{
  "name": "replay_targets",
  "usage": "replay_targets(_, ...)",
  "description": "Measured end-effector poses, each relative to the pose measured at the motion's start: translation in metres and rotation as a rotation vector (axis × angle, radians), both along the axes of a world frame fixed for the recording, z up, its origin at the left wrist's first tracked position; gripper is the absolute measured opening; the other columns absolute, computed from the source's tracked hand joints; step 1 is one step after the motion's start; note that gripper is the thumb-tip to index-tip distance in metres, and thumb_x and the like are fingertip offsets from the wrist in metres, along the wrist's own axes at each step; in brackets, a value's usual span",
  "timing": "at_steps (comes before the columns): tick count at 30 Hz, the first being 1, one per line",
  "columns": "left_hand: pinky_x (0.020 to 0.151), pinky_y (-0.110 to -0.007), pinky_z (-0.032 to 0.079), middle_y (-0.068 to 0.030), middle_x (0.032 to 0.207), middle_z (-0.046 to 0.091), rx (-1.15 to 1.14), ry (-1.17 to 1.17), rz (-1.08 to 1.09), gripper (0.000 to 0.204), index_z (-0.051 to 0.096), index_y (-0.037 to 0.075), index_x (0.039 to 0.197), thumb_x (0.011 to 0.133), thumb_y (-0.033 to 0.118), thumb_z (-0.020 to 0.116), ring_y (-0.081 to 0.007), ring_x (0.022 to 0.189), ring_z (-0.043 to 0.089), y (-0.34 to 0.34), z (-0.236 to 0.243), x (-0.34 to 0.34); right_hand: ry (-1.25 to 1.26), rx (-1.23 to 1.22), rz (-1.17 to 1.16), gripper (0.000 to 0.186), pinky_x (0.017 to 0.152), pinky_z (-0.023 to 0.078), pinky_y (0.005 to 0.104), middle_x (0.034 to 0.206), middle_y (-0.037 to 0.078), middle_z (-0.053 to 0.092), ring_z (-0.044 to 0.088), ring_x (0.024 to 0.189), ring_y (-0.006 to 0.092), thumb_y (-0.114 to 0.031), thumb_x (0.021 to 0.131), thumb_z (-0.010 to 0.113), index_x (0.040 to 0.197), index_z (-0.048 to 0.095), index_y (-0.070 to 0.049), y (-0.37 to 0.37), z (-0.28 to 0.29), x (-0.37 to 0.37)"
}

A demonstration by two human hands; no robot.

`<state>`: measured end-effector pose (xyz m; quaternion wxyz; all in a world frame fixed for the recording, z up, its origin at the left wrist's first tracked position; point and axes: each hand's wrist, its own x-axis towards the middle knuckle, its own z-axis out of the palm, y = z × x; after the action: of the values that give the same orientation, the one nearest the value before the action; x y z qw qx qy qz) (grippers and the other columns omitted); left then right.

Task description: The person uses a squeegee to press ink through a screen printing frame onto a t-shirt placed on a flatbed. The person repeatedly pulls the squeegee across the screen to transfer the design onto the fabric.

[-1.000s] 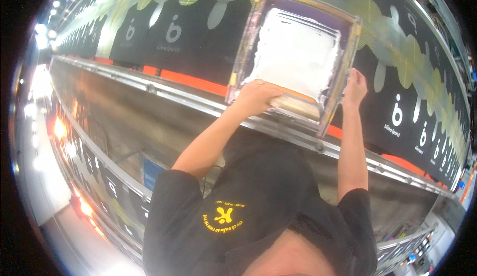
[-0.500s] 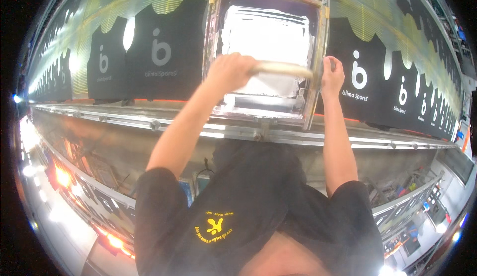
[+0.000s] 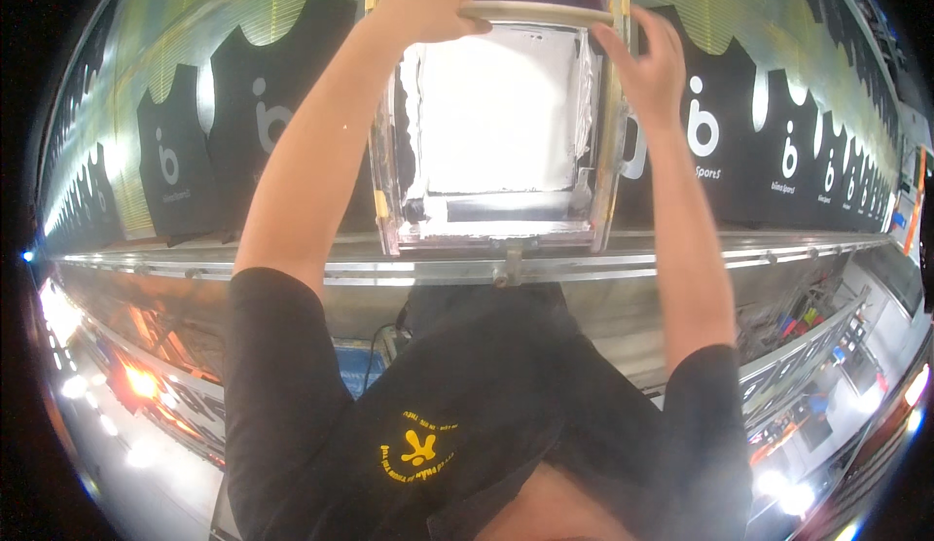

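Observation:
A screen-printing frame with white ink spread over its mesh lies on the long print table. My left hand grips a pale squeegee held crosswise along the frame's far part, above the ink. My right hand is at the squeegee's right end, thumb and fingers apart, slightly blurred; whether it touches the squeegee is hard to tell.
Black shirt pieces with white printed marks lie in rows on both sides of the frame. A metal rail runs along the table's near edge, close to my body. Bright lights and another row of pieces show at the lower edges.
My left hand and the squeegee have moved from the frame's near end to its far end. My right hand has risen from the frame's right side toward the squeegee's end, its fingers spreading.

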<state>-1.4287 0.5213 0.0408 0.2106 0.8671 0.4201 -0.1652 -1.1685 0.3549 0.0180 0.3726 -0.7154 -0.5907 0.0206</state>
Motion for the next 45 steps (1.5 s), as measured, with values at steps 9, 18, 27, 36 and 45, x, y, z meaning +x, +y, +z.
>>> replay_targets(9, 0.076, -0.045, 0.059, -0.007, 0.082, 0.078, 0.144, -0.083, -0.001, 0.055, 0.084, 0.015, 0.096, 0.085, 0.068, 0.075, -0.029, 0.079, 0.076, -0.028, -0.034, -0.021, -0.321, -0.55, 0.217, 0.047, 0.078, 0.058, 0.0466, 0.091, 0.007, 0.077, 0.075, 0.085, 0.0294, -0.056, 0.078, 0.086, 0.096, 0.081, -0.013, 0.037, -0.016, -0.04)
replay_targets(18, 0.087, -0.046, 0.059, -0.008, 0.104, 0.076, -0.008, -0.157, 0.121, 0.039, 0.077, 0.015, 0.116, 0.08, 0.031, 0.082, -0.0315, 0.099, 0.073, -0.236, -0.025, -0.083, -0.301, -0.262, 0.302, 0.016, 0.077, 0.051, 0.0405, 0.084, 0.002, 0.068, 0.069, 0.081, 0.0243, -0.019, 0.076, 0.08, 0.088, 0.07, -0.014, -0.17, -0.036, -0.092)
replay_targets(27, 0.078, -0.048, 0.059, -0.0103, 0.084, 0.077, -0.219, 0.118, -0.021, 0.047, 0.082, 0.022, 0.097, 0.094, 0.066, 0.067, -0.0338, 0.086, 0.076, -0.201, 0.014, -0.068, -0.177, -0.414, 0.416, 0.03, 0.071, 0.051, 0.0435, 0.077, 0.005, 0.068, 0.07, 0.075, 0.0286, -0.032, 0.076, 0.088, 0.082, 0.066, -0.013, -0.148, 0.003, -0.081)
replay_targets(36, 0.075, -0.046, 0.058, -0.0104, 0.083, 0.078, 0.043, 0.003, -0.041, 0.056, 0.084, 0.016, 0.095, 0.086, 0.071, 0.073, -0.0334, 0.081, 0.075, 0.004, -0.017, -0.01, -0.295, -0.509, 0.267, 0.04, 0.074, 0.057, 0.0478, 0.085, 0.007, 0.076, 0.074, 0.083, 0.0321, -0.053, 0.081, 0.083, 0.09, 0.078, -0.015, 0.058, -0.002, -0.023)
replay_targets(45, 0.077, -0.044, 0.06, -0.0054, 0.085, 0.079, 0.115, -0.04, 0.001, 0.051, 0.084, 0.021, 0.1, 0.081, 0.068, 0.078, -0.0285, 0.084, 0.077, -0.033, -0.025, -0.02, -0.373, -0.403, 0.223, 0.038, 0.069, 0.057, 0.0453, 0.08, 0.007, 0.075, 0.075, 0.077, 0.0311, -0.05, 0.079, 0.085, 0.085, 0.077, -0.013, 0.024, -0.022, -0.043)
